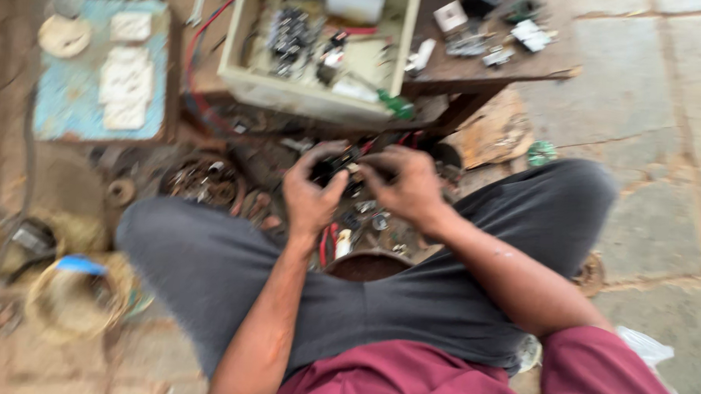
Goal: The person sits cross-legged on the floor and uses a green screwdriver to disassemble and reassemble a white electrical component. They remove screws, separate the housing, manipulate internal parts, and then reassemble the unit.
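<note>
- head view is blurred by motion, so small details are hard to tell.
- far left, a blue board (68,94) carries pale switch plates (127,73); below it a coil of wire (69,302) lies on the floor.
- left of the hands, a round motor winding (203,183) sits untouched among scrap.
- left hand (311,195) has its grip clenched on the left end of a small dark part (337,168), thumb pressed against it.
- the small dark part is held in the air between both hands, above loose bits on the floor and between the knees.
- right hand (411,188) has its grip closed on the right end of the same part, fingers curled over the top.
- judging by this, the work on the part looks under way, not finished; whether it is being opened or put together cannot be told.
- above, an open tray (241,71) of parts rests on the wooden worktop (469,67), with more bits to the right.
</note>
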